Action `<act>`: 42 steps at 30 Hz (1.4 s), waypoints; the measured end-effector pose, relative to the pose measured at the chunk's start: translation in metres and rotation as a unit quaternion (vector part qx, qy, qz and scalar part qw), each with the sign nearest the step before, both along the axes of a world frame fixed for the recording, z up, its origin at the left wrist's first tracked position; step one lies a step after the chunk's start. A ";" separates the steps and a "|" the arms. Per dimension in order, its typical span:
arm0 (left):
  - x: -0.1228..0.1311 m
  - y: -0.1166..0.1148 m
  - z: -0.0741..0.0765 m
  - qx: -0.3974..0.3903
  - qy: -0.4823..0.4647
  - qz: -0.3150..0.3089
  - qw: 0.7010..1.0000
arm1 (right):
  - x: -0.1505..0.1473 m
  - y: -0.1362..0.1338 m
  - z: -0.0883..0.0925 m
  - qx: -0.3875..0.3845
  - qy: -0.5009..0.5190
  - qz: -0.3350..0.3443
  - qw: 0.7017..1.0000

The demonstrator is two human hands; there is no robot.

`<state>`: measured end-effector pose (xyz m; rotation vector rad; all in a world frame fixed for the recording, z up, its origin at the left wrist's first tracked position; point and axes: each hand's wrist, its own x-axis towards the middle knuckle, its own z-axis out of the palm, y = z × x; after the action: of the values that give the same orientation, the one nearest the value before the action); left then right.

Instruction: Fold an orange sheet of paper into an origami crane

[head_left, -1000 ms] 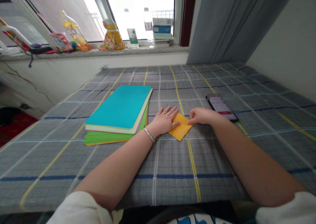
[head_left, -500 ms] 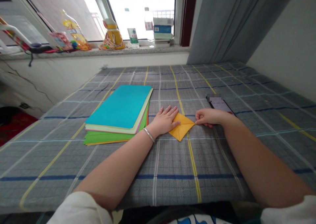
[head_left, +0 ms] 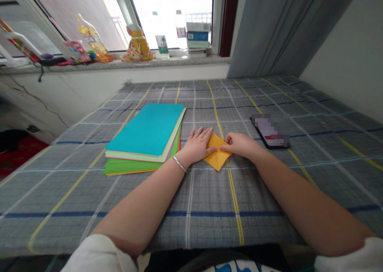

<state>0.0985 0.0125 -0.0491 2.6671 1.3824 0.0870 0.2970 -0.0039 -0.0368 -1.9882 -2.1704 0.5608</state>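
Observation:
A small orange folded paper (head_left: 218,157) lies on the checked grey cloth (head_left: 89,192), one point toward me. My left hand (head_left: 196,146) rests flat with spread fingers on its left edge. My right hand (head_left: 240,145) comes in from the right, its fingertips pressing on the paper's upper right part. Both hands touch the paper from above, and the hands cover part of it. To the left of my left hand lies a stack of coloured paper sheets (head_left: 145,130), cyan on top, with pale, green and orange sheets beneath.
A phone (head_left: 271,131) with a blurred screen lies on the cloth to the right of my right hand. A stone window sill (head_left: 119,63) beyond the cloth holds bottles, a yellow ornament and stacked boxes. A grey curtain (head_left: 269,28) hangs at the right.
My right hand has moved left from the paper's right tip onto the paper, and the phone is uncovered. My left hand and the paper stay in place.

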 end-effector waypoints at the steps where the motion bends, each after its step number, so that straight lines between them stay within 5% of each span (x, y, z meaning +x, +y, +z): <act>1: -0.001 0.000 0.003 -0.003 0.001 0.009 1.000 | 0.001 0.001 0.000 -0.007 0.002 0.001 1.000; 19: -0.053 0.013 0.036 -0.105 0.061 0.044 0.992 | 0.009 0.005 0.001 -0.040 0.038 0.011 0.998; 27: -0.061 0.018 0.033 -0.115 0.054 0.004 0.992 | 0.008 0.003 0.003 -0.045 0.039 0.010 0.998; 32: -0.053 0.016 0.027 -0.076 0.008 0.030 0.997 | 0.008 0.002 0.005 -0.044 0.039 0.007 0.998; 37: -0.042 0.009 0.021 -0.039 -0.069 -0.007 0.997 | 0.008 -0.001 0.004 -0.038 0.046 0.006 0.998; 42: -0.031 0.001 0.022 0.043 -0.115 -0.008 0.992 | 0.014 0.001 -0.003 0.037 0.113 0.005 0.993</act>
<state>0.0676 0.0140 -0.0273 2.6344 1.3112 0.4480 0.3108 -0.0029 -0.0403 -1.7818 -2.0364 0.6621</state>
